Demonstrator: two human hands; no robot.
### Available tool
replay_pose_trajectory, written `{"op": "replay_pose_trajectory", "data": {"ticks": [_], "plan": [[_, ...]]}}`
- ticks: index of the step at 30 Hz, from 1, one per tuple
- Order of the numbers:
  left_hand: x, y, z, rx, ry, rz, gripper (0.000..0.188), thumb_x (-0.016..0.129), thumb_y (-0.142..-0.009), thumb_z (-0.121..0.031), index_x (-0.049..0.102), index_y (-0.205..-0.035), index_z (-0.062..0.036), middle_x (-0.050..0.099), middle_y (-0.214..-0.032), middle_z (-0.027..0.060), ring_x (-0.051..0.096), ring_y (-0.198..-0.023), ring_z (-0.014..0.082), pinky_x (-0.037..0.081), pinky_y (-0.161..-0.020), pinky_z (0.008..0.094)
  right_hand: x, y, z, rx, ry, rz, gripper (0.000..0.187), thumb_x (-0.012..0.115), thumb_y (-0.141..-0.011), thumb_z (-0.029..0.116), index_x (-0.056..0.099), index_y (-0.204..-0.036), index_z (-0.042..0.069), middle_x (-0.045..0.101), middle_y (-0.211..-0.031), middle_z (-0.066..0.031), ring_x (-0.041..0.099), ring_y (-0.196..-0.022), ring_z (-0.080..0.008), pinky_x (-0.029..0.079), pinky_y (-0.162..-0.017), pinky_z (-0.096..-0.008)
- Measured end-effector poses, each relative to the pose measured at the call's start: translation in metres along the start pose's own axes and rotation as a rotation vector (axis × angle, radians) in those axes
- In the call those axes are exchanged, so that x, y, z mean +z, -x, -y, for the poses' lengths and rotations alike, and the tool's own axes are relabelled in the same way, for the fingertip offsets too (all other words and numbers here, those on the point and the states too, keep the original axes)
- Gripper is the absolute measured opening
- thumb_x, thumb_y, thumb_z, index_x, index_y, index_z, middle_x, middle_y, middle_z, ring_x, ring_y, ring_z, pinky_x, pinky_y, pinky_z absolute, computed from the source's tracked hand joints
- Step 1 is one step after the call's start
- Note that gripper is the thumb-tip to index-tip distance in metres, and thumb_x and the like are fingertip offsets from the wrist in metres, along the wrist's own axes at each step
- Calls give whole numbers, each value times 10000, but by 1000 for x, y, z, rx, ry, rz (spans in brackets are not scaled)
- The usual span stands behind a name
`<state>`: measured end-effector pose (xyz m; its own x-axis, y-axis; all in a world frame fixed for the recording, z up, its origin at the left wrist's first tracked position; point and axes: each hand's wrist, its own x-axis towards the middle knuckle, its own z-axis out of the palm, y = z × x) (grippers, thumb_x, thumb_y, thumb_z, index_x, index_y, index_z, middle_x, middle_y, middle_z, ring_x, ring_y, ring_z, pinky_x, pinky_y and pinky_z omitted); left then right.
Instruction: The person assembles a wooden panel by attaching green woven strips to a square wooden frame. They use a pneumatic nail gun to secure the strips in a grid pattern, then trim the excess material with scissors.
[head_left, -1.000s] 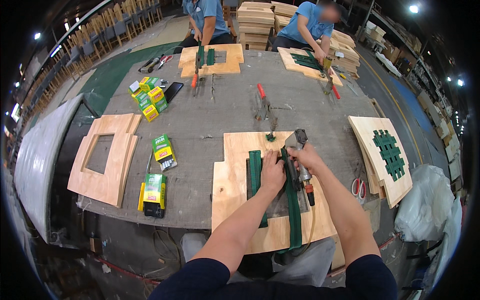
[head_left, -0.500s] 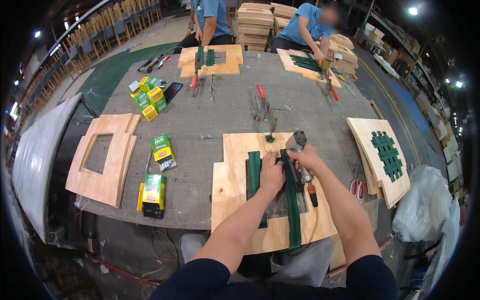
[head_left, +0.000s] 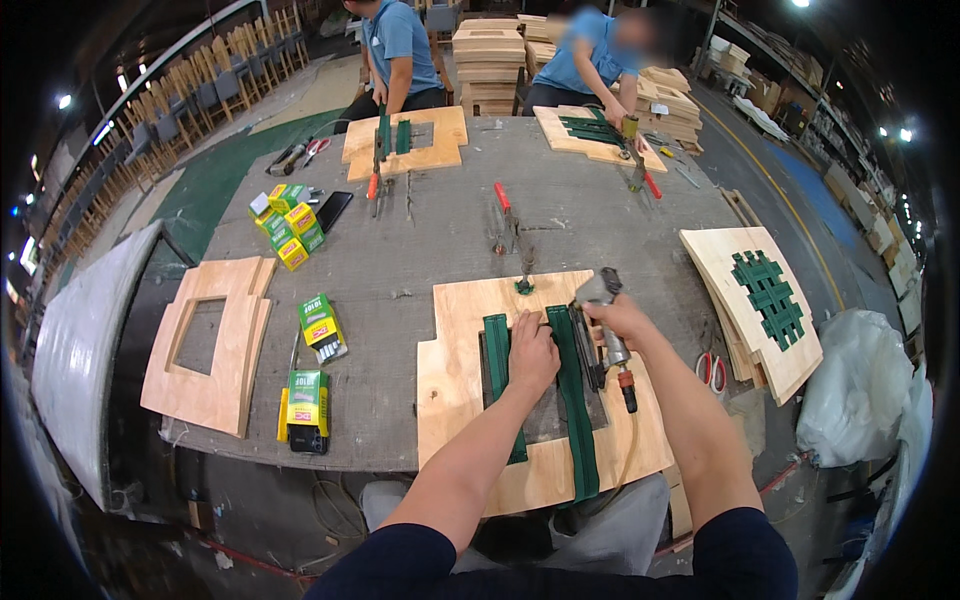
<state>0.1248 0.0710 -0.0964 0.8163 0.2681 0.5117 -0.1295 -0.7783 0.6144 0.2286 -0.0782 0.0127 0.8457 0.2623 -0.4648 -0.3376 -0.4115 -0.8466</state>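
Observation:
A pale wooden panel (head_left: 455, 400) with a rectangular opening lies before me at the table's near edge. Two green webbing straps run lengthwise over the opening: a left strap (head_left: 497, 345) and a right strap (head_left: 575, 420), whose loose end reaches the panel's near side. Between them my left hand (head_left: 535, 352) lies with fingers stretched forward, fingertips by the right strap's far end. My right hand (head_left: 622, 320) grips a pneumatic staple gun (head_left: 602, 288) just right of that strap. Its air hose trails toward me. A red-handled clamp (head_left: 502, 197) stands at the panel's far edge.
Stacked frames (head_left: 160, 370) lie left, near staple boxes (head_left: 322, 328) and a phone (head_left: 335, 210). Right are scissors (head_left: 711, 371) and a panel with woven straps (head_left: 768, 297). Across the table, two people in blue shirts work on a left panel (head_left: 440, 135) and a right panel (head_left: 550, 125).
The whole view has shifted slightly. My right hand and the staple gun have moved a little to the right, away from the right strap's far end. My left hand stays between the straps.

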Motion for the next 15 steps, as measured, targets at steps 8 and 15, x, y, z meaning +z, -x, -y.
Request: {"op": "replay_pose_trajectory", "data": {"ticks": [8, 15], "plan": [[13, 3, -15, 17, -52, 41, 193, 593, -951, -109, 603, -1057, 52, 506, -1418, 277, 419, -1402, 441, 293, -1226, 524, -100, -19, -60, 127, 60, -165, 394, 851, -858, 302, 705, -993, -39, 718, -876, -135, 667, -610, -214, 550, -534, -428], [18, 0, -24, 64, -76, 12, 150, 598, -975, -111, 602, -1065, 8, 514, -1424, 276, 440, -1374, 458, 350, -1182, 509, -131, 3, -99, -50, 539, -396, 676, 798, -833, 488, 701, -1207, -67, 705, -1199, -278, 685, -1142, -383, 546, -953, -410]]}}
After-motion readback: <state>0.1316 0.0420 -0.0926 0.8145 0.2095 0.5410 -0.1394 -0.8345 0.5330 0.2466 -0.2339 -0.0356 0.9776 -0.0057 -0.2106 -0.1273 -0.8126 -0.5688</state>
